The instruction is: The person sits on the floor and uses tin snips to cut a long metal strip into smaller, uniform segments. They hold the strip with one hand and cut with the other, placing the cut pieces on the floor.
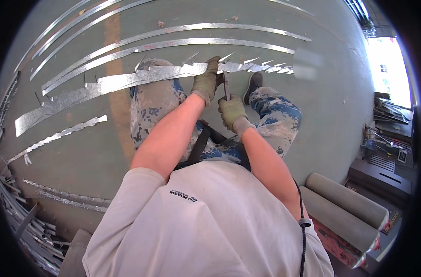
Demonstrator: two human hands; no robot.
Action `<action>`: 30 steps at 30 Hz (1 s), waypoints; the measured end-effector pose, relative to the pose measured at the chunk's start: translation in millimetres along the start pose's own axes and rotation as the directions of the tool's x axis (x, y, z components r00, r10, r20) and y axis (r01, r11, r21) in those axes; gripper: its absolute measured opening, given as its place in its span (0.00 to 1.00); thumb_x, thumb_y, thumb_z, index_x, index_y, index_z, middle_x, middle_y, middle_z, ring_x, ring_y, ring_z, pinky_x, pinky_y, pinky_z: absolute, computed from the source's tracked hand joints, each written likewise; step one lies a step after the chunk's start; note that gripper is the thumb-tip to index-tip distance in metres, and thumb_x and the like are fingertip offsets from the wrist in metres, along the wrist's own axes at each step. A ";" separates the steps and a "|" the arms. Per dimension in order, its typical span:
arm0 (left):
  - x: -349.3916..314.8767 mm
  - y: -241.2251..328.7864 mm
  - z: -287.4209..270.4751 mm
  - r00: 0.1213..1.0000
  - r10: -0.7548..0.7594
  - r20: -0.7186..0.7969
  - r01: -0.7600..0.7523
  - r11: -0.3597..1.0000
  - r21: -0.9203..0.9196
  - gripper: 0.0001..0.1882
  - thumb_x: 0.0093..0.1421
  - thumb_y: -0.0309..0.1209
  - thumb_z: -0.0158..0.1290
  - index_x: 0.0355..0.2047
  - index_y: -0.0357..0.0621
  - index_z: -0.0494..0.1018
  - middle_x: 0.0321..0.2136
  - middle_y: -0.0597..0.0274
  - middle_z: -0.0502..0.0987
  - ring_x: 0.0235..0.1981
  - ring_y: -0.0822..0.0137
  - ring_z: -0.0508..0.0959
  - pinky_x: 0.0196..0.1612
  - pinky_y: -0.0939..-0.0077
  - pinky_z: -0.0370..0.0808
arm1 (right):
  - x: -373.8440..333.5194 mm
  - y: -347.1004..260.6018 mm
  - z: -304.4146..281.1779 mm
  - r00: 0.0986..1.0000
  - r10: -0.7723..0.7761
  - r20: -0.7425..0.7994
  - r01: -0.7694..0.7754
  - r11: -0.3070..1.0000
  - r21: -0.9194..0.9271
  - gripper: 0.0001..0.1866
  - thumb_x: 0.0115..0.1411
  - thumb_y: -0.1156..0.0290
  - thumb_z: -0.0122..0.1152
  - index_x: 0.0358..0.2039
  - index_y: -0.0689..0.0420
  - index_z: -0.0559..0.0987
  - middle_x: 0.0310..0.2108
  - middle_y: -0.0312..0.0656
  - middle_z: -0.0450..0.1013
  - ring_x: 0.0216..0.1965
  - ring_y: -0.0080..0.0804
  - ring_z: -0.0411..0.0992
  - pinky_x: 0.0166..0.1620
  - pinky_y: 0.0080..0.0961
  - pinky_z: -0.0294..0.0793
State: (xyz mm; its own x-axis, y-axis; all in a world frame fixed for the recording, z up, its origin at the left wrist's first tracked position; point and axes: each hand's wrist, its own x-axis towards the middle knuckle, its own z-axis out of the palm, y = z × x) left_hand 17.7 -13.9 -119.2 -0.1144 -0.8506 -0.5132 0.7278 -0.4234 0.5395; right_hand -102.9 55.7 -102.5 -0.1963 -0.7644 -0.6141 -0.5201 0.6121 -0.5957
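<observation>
Your left hand (205,81) clamps the jagged metal strip (127,81) across your knee to steady it; your right hand (231,111) grips the snips (226,85), blades at its edge.

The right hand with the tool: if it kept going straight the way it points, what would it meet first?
The right hand points its snips up at the jagged metal strip the left hand grips; that strip likely comes first, though depth is unclear.

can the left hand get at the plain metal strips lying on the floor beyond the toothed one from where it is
Probably yes. The left hand grips the toothed metal strip across the knees, and the plain metal strips lie just beyond on open floor with nothing between, though the hand would have to let go first.
</observation>
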 end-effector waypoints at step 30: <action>-31.1 8.1 9.8 0.974 0.044 -0.222 -0.069 0.992 -0.105 0.21 0.64 0.41 0.60 0.55 0.50 0.75 0.47 0.60 0.77 0.40 0.62 0.81 0.43 0.66 0.84 | -41.5 -47.3 -7.0 0.984 -0.044 -0.175 -0.063 0.824 -0.562 0.25 0.62 0.62 0.53 0.56 0.61 0.76 0.55 0.61 0.75 0.58 0.57 0.73 0.61 0.45 0.72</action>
State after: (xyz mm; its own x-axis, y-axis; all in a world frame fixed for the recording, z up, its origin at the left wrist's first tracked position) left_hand 20.5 6.0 -92.3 0.0706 -0.7779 -0.6245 0.8011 -0.3288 0.5001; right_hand -76.0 57.0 -45.2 -0.3158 -0.8140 -0.4875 -0.8838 0.4393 -0.1610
